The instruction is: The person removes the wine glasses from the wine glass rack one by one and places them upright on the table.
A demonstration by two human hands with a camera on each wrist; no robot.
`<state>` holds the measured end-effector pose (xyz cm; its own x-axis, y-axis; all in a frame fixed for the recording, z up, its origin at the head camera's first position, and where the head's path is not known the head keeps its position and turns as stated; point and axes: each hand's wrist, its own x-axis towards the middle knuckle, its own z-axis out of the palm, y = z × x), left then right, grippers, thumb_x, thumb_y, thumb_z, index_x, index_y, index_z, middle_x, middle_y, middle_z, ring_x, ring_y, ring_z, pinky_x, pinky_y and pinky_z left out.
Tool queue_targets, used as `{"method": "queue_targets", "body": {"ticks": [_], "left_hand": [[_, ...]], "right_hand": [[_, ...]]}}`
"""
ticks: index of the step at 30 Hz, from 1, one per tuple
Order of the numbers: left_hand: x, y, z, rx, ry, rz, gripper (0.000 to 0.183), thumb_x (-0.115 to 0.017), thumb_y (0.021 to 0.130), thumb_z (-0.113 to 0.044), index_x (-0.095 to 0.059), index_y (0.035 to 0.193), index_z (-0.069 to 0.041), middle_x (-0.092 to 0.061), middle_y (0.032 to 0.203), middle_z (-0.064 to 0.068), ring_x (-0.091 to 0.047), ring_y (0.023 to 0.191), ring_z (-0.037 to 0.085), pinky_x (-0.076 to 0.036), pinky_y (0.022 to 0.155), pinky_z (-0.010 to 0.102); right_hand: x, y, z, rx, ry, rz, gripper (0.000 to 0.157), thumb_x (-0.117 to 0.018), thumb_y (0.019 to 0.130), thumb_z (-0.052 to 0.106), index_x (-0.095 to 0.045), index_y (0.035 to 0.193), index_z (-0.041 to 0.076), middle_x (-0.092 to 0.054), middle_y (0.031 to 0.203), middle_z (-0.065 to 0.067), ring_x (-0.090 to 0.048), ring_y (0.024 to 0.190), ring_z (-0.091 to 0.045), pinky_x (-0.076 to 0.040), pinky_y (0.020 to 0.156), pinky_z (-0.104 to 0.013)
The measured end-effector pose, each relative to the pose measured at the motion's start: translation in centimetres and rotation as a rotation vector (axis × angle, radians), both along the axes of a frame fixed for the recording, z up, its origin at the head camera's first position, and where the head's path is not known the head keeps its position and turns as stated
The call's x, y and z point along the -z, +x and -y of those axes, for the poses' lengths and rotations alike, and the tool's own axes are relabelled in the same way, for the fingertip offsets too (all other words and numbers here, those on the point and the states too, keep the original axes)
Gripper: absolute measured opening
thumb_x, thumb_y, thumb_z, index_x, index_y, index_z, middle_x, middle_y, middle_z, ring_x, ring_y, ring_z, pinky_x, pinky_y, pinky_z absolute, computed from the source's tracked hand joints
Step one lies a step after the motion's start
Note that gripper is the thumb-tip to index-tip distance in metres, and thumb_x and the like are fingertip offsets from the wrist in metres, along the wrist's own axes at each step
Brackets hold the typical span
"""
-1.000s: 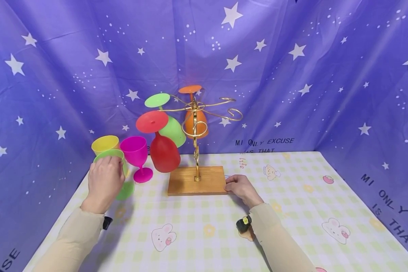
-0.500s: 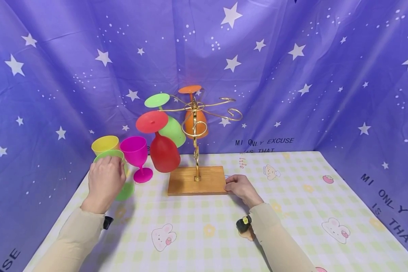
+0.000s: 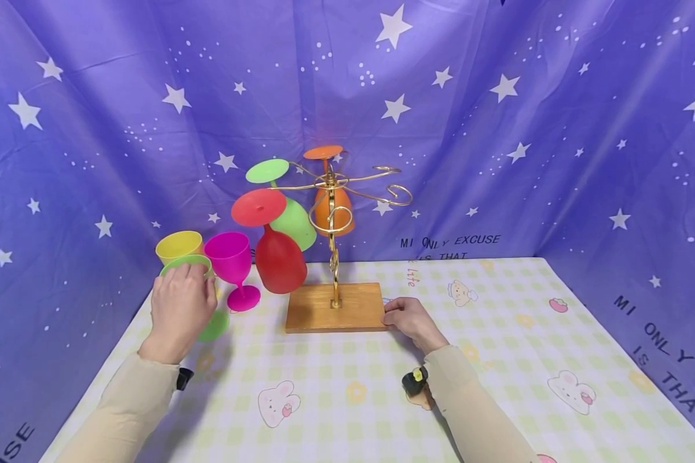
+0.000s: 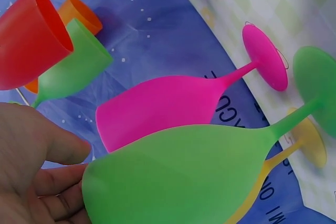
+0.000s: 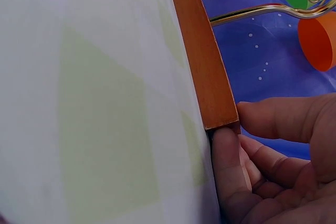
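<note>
My left hand [image 3: 179, 308] is at the rim of an upright green goblet [image 4: 178, 171] standing on the table. In the left wrist view the thumb lies apart from the cup, while the fingertips meet or pass behind its rim; exact contact is hidden. My right hand [image 3: 414, 321] pinches the right end of the wooden base [image 3: 313, 314] of a gold glass rack [image 3: 333, 247], thumb on top and a finger beneath the corner. Upside down on the rack's left and back arms hang a red goblet [image 3: 280, 260], another green goblet [image 3: 294, 222] and an orange goblet [image 3: 343, 209].
Close beside the standing green goblet are a magenta goblet [image 3: 231, 257] and a yellow goblet [image 3: 176, 247], both upright. Curled wire arms [image 3: 402, 194] stick out at the rack's right and front. A purple starry curtain [image 3: 469, 128] encloses the checked tablecloth [image 3: 486, 360].
My left hand has sunk very slightly at the green goblet's rim, uncovering a little more of it. The right hand, the rack and all the goblets stay put.
</note>
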<state>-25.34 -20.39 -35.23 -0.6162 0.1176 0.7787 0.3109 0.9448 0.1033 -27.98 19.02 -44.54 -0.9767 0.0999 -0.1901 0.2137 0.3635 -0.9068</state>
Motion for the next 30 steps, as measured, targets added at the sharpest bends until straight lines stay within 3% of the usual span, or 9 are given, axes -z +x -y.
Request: {"method": "queue_targets", "body": {"ticks": [12, 21, 30], "left_hand": [[-0.3, 0.2, -0.5, 0.035, 0.018, -0.026, 0.018, -0.063, 0.078, -0.005, -0.059, 0.091, 0.006, -0.058, 0.087, 0.023, -0.054, 0.077, 0.043, -0.041, 0.065, 0.052], [-1.6, 1.1, -2.3, 0.192, 0.114, -0.152, 0.023, -0.057, 0.085, -0.009, -0.061, 0.100, 0.007, -0.057, 0.090, 0.023, -0.052, 0.080, 0.040, -0.043, 0.072, 0.050], [-3.8, 2.0, -4.4, 0.333, 0.199, -0.340, 0.025, -0.059, 0.083, -0.006, -0.060, 0.103, 0.010, -0.057, 0.096, 0.025, -0.053, 0.090, 0.040, -0.043, 0.080, 0.048]], "right_hand": [[0.0, 0.0, 0.0, 0.003, 0.010, 0.008, 0.021, -0.066, 0.079, -0.003, -0.062, 0.100, -0.004, -0.060, 0.097, -0.013, -0.058, 0.078, -0.017, -0.050, 0.067, -0.026], [-0.1, 0.1, 0.0, -0.001, 0.017, -0.004, 0.021, -0.066, 0.078, -0.003, -0.063, 0.099, -0.004, -0.060, 0.096, -0.013, -0.058, 0.077, -0.017, -0.050, 0.067, -0.026], [-0.1, 0.1, 0.1, 0.000, 0.010, 0.009, 0.021, -0.065, 0.080, -0.002, -0.063, 0.101, -0.004, -0.061, 0.096, -0.013, -0.059, 0.077, -0.017, -0.051, 0.068, -0.027]]}}
